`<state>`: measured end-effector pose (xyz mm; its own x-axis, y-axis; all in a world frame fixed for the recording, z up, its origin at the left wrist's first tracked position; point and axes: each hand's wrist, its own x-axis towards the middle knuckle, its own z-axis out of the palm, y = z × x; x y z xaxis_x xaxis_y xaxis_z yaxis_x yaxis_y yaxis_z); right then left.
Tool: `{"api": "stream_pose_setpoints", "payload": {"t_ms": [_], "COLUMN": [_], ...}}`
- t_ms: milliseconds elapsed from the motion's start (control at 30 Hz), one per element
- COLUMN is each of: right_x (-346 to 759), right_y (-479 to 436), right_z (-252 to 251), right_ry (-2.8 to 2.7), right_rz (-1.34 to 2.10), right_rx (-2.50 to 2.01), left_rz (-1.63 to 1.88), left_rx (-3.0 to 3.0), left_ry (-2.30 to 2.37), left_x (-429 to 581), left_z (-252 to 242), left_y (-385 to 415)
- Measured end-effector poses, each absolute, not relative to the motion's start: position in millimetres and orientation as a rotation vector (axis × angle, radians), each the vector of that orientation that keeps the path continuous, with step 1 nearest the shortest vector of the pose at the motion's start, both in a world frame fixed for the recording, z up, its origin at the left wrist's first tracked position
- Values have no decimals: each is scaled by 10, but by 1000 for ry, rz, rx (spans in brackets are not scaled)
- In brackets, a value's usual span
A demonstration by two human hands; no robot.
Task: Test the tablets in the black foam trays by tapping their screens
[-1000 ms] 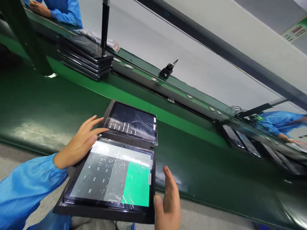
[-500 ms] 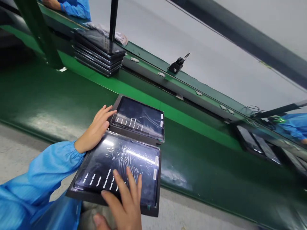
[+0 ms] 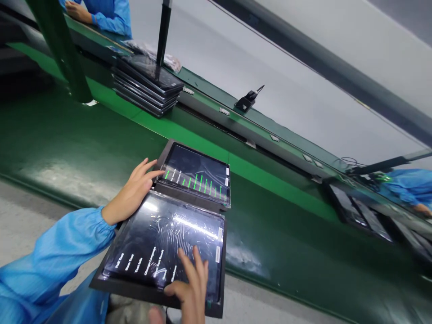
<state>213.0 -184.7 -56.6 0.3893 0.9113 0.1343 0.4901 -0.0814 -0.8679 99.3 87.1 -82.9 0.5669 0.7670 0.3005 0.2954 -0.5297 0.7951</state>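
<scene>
Two tablets in dark trays lie one behind the other in front of me. The near tablet (image 3: pixel 141 234) is covered in wrinkled clear film and shows a white text menu. On the far tablet (image 3: pixel 199 159), a list mostly in green text is lit. My left hand (image 3: pixel 130 193) is open, its forefinger at the left edge of the far tablet's screen and its palm beside the near tablet's upper left corner. My right hand (image 3: pixel 192 285) is open over the lower part of the near screen, fingers spread; whether they touch the glass I cannot tell.
A stack of tablets (image 3: pixel 145 90) stands at the back left on the green bench (image 3: pixel 286 234), by a black post (image 3: pixel 163 38). A small black holder (image 3: pixel 245 102) sits on the ledge. More tablets (image 3: pixel 347 204) lie right. People in blue sleeves are at far left and right.
The far tablet's screen has gone from a white menu to a list with green lines. My right hand has shifted slightly right and down. My left hand stays at the far tablet.
</scene>
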Motion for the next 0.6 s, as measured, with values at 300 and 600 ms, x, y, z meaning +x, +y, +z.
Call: {"api": "stream_pose_setpoints", "payload": {"t_ms": [300,600], "right_x": [2456,3080], "right_y": [-1871,-1885], "right_z": [-480,-812], "right_ry": [-1015,-285], "right_rz": [302,798], "right_rx": [-1912,-1854], "left_rz": [800,739], "left_rx": [2089,2045], "left_ry": [853,964], "left_x": [992,161], "left_z": [-831,-1286], "left_y": [869,308]}}
